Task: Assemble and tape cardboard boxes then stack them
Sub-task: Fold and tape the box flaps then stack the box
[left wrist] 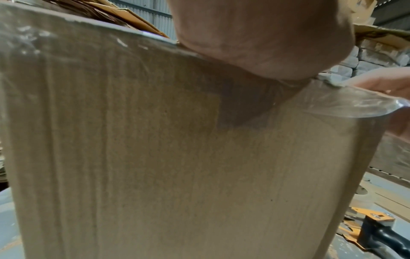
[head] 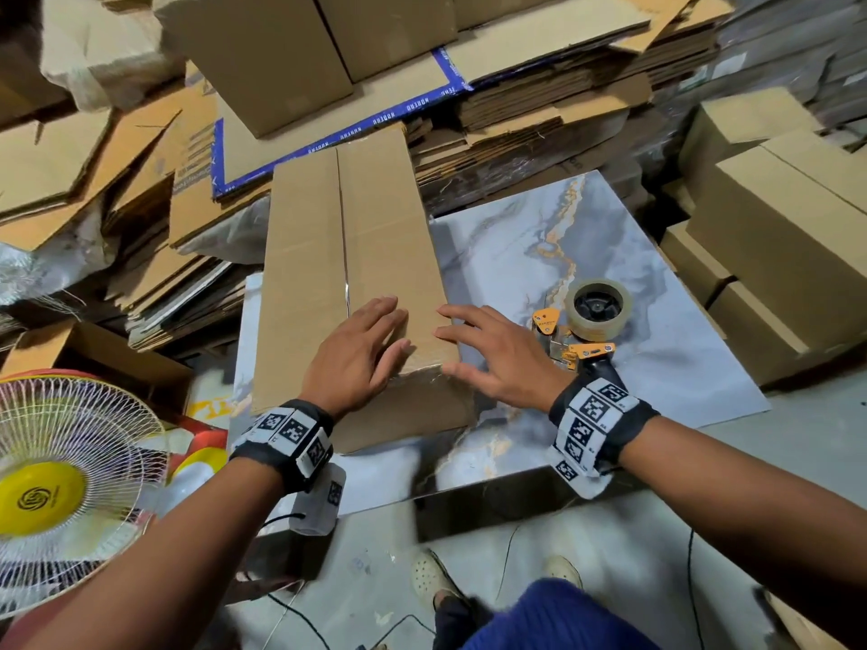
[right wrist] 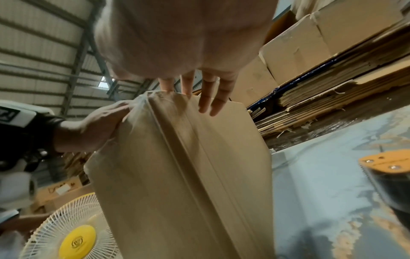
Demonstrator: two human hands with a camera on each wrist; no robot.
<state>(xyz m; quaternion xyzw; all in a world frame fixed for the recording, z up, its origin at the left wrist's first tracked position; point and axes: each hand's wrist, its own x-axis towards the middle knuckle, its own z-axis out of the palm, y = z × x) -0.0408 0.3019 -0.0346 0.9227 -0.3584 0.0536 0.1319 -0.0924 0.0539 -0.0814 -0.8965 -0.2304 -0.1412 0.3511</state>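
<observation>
- The place is a storeroom crowded with flattened cardboard (head: 539, 100) and made-up cartons (head: 788, 236); the work surface is a marbled slab (head: 586, 236) on the floor, with a fan (head: 61, 485) at the person's left.
- The box (head: 347, 255) lies on the slab, its long axis running away from the person, with a taped seam (head: 346, 255) down the middle of its top face.
- The left hand (head: 356, 354) lies flat on the near end of the top, right of the seam, fingers straight and spread, holding nothing.
- The right hand (head: 488, 354) is also flat and spread, with its fingertips (head: 445, 330) on the box's near right edge and its palm over the slab beside the box; it grips nothing.
- In the left wrist view a loose tail of clear tape (left wrist: 355, 103) stands off the near top corner of the box, next to the right hand's fingers, so my judgement is that the step in hand is pressing the tape end down over the edge.
- The relation that matters: both hands sit at the near end only, so the far end of the long box is out of reach without a shift along its axis.
- The dispenser (head: 586, 321) rests on the slab just right of the right hand, nearer to it than to the left hand.
- To lift and stack, each hand would need a long side.
</observation>
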